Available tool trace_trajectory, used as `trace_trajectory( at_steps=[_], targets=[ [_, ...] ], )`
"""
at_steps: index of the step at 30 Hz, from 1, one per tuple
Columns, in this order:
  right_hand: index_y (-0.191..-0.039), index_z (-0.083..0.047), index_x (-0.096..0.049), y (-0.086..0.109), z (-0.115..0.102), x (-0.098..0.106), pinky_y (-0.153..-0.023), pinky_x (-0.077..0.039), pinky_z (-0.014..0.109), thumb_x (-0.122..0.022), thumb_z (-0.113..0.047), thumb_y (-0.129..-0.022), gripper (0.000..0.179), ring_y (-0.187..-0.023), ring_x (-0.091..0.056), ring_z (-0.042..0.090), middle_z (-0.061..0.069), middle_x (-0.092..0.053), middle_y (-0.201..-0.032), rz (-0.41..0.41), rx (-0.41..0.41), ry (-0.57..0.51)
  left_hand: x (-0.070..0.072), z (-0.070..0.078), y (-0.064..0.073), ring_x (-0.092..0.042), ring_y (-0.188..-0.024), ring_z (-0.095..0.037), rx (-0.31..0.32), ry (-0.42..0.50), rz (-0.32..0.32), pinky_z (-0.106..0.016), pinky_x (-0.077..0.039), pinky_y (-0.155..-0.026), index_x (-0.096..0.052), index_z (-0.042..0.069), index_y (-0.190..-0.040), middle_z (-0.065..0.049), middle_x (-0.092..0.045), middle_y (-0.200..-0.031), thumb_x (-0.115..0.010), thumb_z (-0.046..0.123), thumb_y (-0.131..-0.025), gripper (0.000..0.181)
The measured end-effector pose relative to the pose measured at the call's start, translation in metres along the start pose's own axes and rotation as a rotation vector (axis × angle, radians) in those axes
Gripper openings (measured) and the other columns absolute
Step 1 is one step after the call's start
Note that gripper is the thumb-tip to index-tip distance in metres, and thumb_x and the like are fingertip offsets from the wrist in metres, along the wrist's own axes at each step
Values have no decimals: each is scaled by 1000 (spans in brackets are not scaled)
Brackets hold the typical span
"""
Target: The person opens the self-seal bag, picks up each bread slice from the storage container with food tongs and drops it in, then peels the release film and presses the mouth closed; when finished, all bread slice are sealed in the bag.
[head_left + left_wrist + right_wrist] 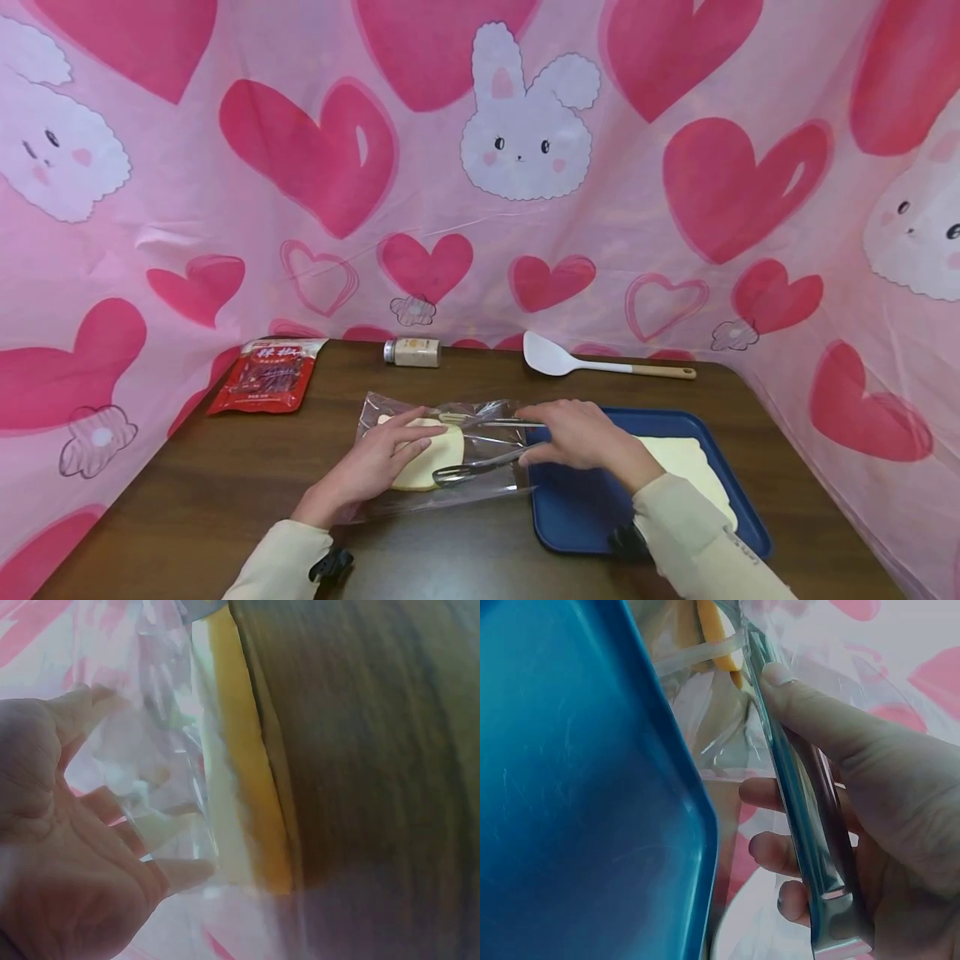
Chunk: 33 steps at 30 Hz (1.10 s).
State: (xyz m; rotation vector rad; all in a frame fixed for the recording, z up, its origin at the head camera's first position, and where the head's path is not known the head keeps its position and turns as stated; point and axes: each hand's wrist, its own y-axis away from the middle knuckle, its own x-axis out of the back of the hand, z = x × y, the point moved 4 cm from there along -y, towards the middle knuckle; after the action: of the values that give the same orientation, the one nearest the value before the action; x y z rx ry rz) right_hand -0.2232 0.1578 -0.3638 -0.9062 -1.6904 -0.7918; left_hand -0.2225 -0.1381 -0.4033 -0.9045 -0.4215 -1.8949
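Cream sleeves [279,560], black wrist gear [330,566] (one each)

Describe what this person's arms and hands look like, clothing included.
Both the left hand and the right hand are bare, without gloves. The left sleeve and right sleeve are long and cream-coloured; the right one bears small dark marks, too small to read. Something black sits at each wrist.

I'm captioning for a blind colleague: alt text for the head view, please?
A person's right hand holds metal tongs reaching into a clear bag; the left hand lies over the bread inside. More bread sits on a blue tray at right; behind are a red packet, jar and spatula.
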Motion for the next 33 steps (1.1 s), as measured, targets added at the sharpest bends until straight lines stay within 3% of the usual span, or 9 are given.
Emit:
trace_trajectory(
  at_steps=[8, 18, 26, 33],
  targets=[
    [-147, -17, -63, -1, 4, -2, -100, -56, 60, -82, -58, -86, 77, -128, -67, 33, 7, -69, -142, -15, -21, -24, 0, 0, -1, -44, -150, -49, 33, -5, -8, -75, -30, -119, -72, 31, -138, -17, -48, -163, -60, 28, -109, 32],
    [-143, -19, -65, 23, 19, 0, -95, -57, 58, -82, -61, -84, 74, -117, -70, 31, 4, -73, -136, 37, -95, -15, 2, 0, -1, -50, -144, -49, -37, -44, 40, -71, -36, -117, -72, 23, -138, -23, -52, -158, -60, 26, -109, 32],
    [-143, -14, -65, 74, 44, 6, -93, -58, 59, -81, -60, -86, 75, -113, -71, 31, 6, -73, -132, 87, -205, 8, -1, 1, -6, -50, -145, -49, -12, -43, 30, -74, -34, -117, -72, 23, -139, -23, -53, -157, -62, 23, -108, 33],
    [-148, -12, -59, 125, 66, 9, -99, -53, 70, -78, -58, -90, 77, -130, -64, 42, 15, -68, -142, 148, -337, -53, 1, 2, -4, -52, -143, -50, -22, -55, 51, -74, -36, -115, -72, 23, -138, -24, -55, -155, -64, 19, -106, 33]
  ],
)
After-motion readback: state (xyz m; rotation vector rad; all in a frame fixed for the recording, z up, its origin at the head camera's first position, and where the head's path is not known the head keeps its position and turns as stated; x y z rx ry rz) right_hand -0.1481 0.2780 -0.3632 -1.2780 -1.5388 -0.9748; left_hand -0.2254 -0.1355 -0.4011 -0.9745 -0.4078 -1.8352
